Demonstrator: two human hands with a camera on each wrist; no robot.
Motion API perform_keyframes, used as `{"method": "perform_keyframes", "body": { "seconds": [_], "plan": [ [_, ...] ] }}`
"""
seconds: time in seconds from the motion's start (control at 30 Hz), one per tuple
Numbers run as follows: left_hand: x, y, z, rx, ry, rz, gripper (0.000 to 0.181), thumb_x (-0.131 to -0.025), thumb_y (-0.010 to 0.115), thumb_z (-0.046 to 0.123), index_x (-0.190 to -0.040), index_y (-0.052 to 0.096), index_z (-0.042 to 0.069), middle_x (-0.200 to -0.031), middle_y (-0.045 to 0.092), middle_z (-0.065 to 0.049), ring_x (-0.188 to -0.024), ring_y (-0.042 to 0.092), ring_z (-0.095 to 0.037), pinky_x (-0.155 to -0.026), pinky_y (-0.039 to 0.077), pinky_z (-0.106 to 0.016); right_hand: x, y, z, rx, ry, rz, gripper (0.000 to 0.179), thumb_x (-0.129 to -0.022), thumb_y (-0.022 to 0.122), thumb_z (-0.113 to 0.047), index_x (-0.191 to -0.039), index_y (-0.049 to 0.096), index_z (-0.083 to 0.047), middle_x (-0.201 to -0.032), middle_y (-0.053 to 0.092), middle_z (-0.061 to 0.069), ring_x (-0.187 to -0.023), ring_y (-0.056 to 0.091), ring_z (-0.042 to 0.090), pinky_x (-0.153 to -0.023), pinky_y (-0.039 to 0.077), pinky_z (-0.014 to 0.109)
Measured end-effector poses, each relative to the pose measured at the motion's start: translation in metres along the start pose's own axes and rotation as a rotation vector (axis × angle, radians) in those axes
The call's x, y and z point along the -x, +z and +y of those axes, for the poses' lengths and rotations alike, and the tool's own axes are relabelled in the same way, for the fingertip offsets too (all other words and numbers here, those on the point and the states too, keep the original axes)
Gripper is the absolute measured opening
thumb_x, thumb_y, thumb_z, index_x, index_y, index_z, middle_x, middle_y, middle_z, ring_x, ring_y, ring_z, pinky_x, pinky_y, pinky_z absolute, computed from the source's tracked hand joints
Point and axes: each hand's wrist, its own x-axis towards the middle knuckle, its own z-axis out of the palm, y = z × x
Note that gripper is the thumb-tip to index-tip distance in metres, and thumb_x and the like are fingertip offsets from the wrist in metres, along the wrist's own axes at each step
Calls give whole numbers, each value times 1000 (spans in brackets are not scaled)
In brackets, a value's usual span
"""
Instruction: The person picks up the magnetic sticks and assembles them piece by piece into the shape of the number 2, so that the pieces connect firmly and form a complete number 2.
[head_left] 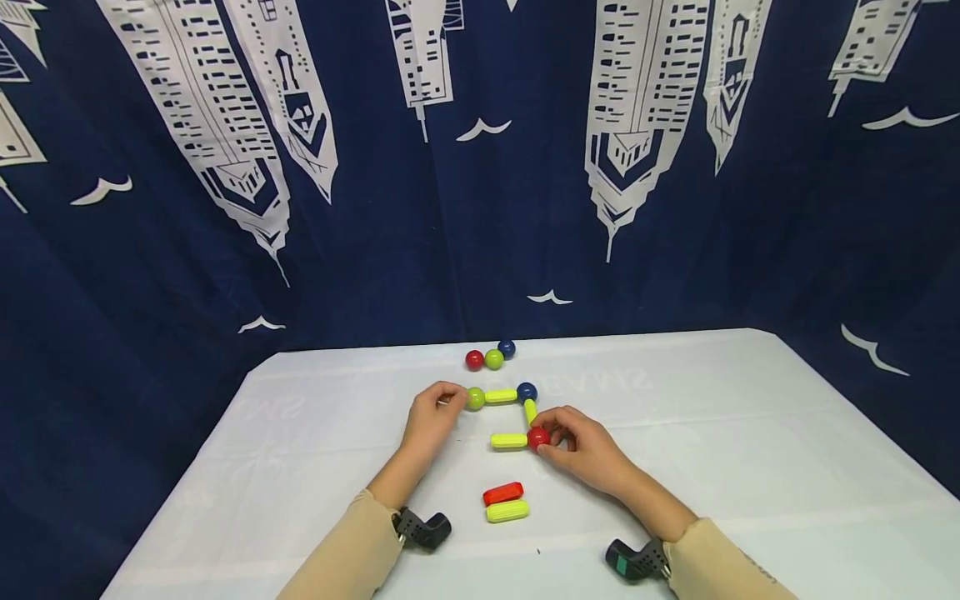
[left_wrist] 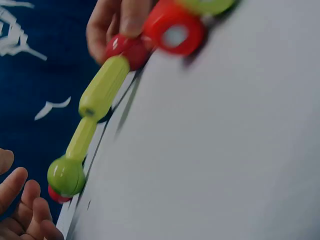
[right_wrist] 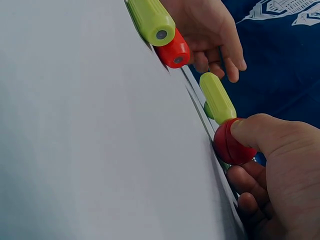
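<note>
A chain of magnetic building pieces lies on the white table: a light green ball (head_left: 474, 398), a yellow rod (head_left: 500, 396), a dark blue ball (head_left: 527, 392), a second yellow rod (head_left: 530, 411), a red ball (head_left: 537, 438) and a third yellow rod (head_left: 508, 442) pointing left. My right hand (head_left: 588, 450) pinches the red ball, its thumb (right_wrist: 247, 132) on top in the right wrist view. Beside the light green ball is my left hand (head_left: 433, 417). In the left wrist view its loosely bent fingers (left_wrist: 30, 200) hold nothing and stand apart from that ball.
Nearer the front lie a loose red rod (head_left: 502, 493) and a yellow rod (head_left: 507, 511), side by side. Behind the chain sit another red ball (head_left: 474, 360), a green ball (head_left: 493, 359) and a blue ball (head_left: 506, 349). A dark blue patterned cloth (head_left: 450, 250) hangs beyond the table.
</note>
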Motion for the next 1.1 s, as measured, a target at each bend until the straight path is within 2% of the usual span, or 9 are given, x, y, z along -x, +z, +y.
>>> {"method": "perform_keyframes", "body": {
  "seconds": [0.1,0.23,0.33,0.47,0.57,0.67,0.77,0.93,1.1],
  "plan": [
    [-18,-1,-4,60,-8,42,21,-94,65,17,-109,70,3,-99,68,-10,-79,57,-10,-70,47,-21,0,0,0,-3,6,-4,30,-87,76,-12,-114,67,-20,-101,64,-4,-82,56,7,-65,44,19],
    [-41,0,-8,90,-20,52,30,-93,67,15,-120,65,3,-114,67,-13,-97,60,-17,-82,49,-25,1,1,0,3,25,6,32,-86,77,-12,-114,67,-22,-99,63,-6,-81,55,6,-65,45,18],
    [-55,1,-10,93,-25,41,34,-93,67,14,-126,62,7,-125,65,-12,-112,59,-25,-94,50,-34,0,1,1,-8,7,14,32,-85,77,-11,-113,67,-22,-100,64,-6,-81,56,6,-65,45,19],
    [-68,4,-11,82,-10,0,40,-93,67,13,-132,59,10,-136,61,-11,-129,53,-29,-110,43,-43,-1,1,1,-23,-13,10,31,-85,77,-12,-113,67,-21,-101,64,-6,-81,56,5,-65,45,19],
    [-76,9,-11,52,-9,-39,44,-93,67,14,-136,58,12,-141,58,-9,-135,48,-29,-115,37,-45,-2,1,0,-14,-8,8,31,-85,77,-12,-113,67,-22,-100,64,-7,-81,56,4,-64,45,18],
    [-81,13,-11,11,-28,-45,45,-93,68,17,-137,58,14,-141,59,-6,-135,48,-28,-115,37,-44,-2,1,0,-6,-2,-1,32,-86,77,-12,-114,67,-22,-101,64,-7,-81,57,5,-65,45,18],
    [-85,17,-10,-64,-46,-24,46,-91,72,20,-135,60,17,-139,61,-4,-133,51,-27,-115,35,-46,-2,1,0,-5,-2,-7,31,-86,77,-13,-114,67,-22,-101,64,-6,-81,56,5,-65,44,18],
    [-88,23,-9,-242,-34,19,46,-86,77,24,-131,66,22,-132,67,-3,-129,57,-27,-112,27,-52,-3,0,-2,3,-1,-13,31,-86,77,-14,-114,67,-22,-101,63,-6,-81,56,6,-65,44,18],
    [-88,25,-10,-296,-31,31,41,-86,77,23,-126,69,22,-125,71,-4,-126,59,-28,-107,30,-51,-3,1,0,5,-2,-6,32,-86,77,-13,-115,67,-22,-101,63,-6,-80,55,5,-64,44,19]
  ]
}}
